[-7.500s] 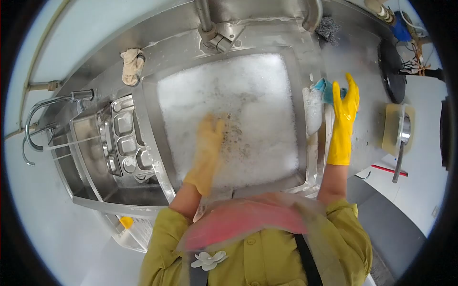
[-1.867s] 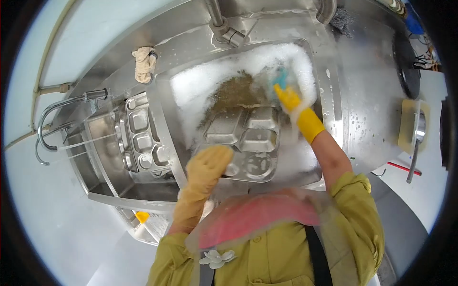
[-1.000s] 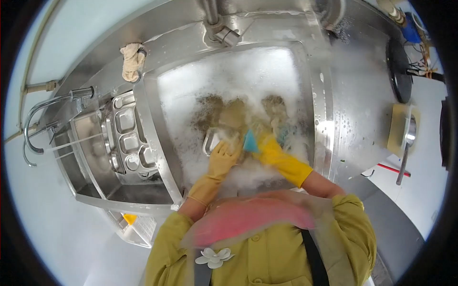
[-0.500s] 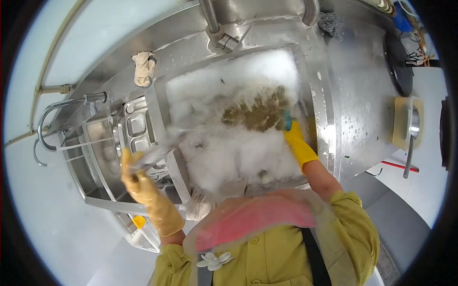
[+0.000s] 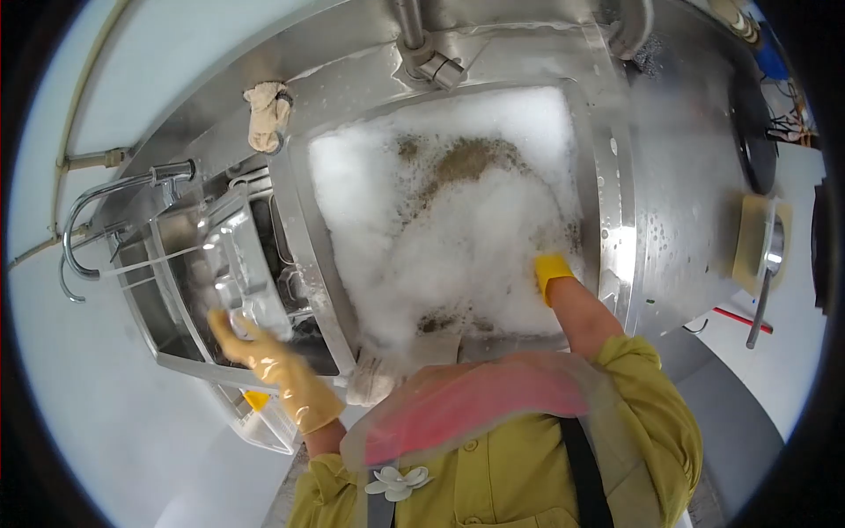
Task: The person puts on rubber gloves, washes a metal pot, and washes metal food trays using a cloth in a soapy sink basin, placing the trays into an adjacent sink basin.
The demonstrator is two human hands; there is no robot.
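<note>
My left hand [image 5: 255, 348], in a pale yellow rubber glove, is at the front of the left basin with its fingers apart and nothing between them. Just beyond its fingertips, a steel compartment tray [image 5: 242, 264] lies slanted and slightly blurred in that basin. My right hand is sunk in the foam [image 5: 466, 229] of the large sink, near its right side. Only the bright yellow glove cuff [image 5: 553, 267] shows, so its fingers and anything in them are hidden.
Over the left basins curves a tap [image 5: 84, 211] with running water. A beige cloth [image 5: 266, 119] lies on the back ledge. The large sink's faucet [image 5: 431, 62] stands behind it. At right are a yellowish container [image 5: 748, 242], a ladle [image 5: 764, 295] and a dark round object [image 5: 753, 132].
My left hand carried a tray from the large sink to the left basin and let it go. My right hand has sunk into the foam, which now covers most of the brown water.
</note>
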